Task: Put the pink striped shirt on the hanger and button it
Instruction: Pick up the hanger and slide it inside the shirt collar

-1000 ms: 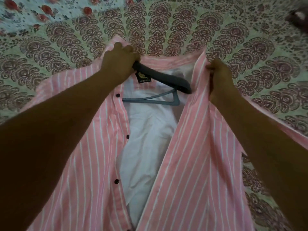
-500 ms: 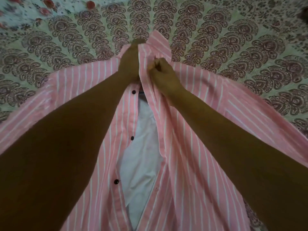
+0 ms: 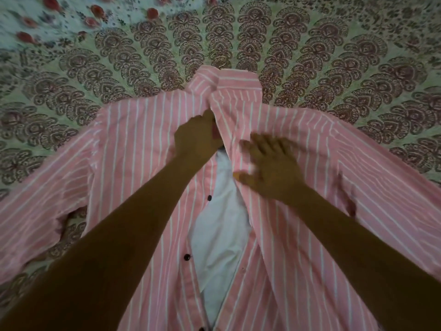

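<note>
Pink striped shirt (image 3: 133, 163) lies front-up on a printed bedspread (image 3: 334, 68), collar (image 3: 224, 82) at 12 o'clock, hem running out of frame at 6 o'clock, sleeves spread toward 9 and 3 o'clock. Collar ends meet at the top. Below them the two front edges part into a narrow wedge that shows the white inside of the shirt (image 3: 219, 223). Three black buttons sit down the 9 o'clock edge of that wedge: upper button (image 3: 209, 197), middle button (image 3: 186, 257), and lowest button (image 3: 201, 328), cut by the bottom edge of frame; all three lie apart from the opposite edge. Left hand (image 3: 198, 137) is just below the collar, at 12 o'clock of the wedge; its grip is closed, fingers curled and pinching shirt fabric where the two edges meet. Which edge it has cannot be told. Right hand (image 3: 269, 168) lies on the 3 o'clock front panel just beside the wedge, motion-blurred; grip fully open, fingers spread flat on the cloth, thumb toward the panel edge, holding nothing.
</note>
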`<action>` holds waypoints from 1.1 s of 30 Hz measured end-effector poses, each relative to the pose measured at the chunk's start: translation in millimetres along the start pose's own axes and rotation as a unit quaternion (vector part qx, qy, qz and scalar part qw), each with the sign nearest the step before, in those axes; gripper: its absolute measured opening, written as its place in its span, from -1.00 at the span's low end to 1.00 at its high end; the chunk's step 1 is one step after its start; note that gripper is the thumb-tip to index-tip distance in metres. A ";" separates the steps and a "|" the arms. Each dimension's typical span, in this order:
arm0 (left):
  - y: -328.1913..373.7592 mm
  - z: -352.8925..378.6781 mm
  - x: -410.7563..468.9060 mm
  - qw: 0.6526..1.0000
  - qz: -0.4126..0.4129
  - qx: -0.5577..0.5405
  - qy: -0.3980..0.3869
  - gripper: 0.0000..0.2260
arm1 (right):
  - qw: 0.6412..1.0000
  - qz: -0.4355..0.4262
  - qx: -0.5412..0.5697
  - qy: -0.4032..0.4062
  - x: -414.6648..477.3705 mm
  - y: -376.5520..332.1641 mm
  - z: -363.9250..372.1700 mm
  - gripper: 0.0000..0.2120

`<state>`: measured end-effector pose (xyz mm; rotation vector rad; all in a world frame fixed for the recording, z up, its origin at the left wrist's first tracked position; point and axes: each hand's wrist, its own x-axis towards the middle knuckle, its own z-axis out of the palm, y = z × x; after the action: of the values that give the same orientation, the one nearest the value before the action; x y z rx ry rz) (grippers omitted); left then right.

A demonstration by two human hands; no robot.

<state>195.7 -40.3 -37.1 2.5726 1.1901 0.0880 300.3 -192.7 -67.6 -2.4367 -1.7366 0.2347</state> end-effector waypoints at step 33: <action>-29.0 -31.7 30.1 0.990 -0.039 0.031 0.133 -0.79 | 0.968 0.075 0.031 0.239 19.4 -0.3 -17.6 -0.66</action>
<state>188.3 7.8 -17.7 2.6249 1.4050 0.3937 309.9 -174.6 -51.2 -2.3259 -1.3209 -0.2617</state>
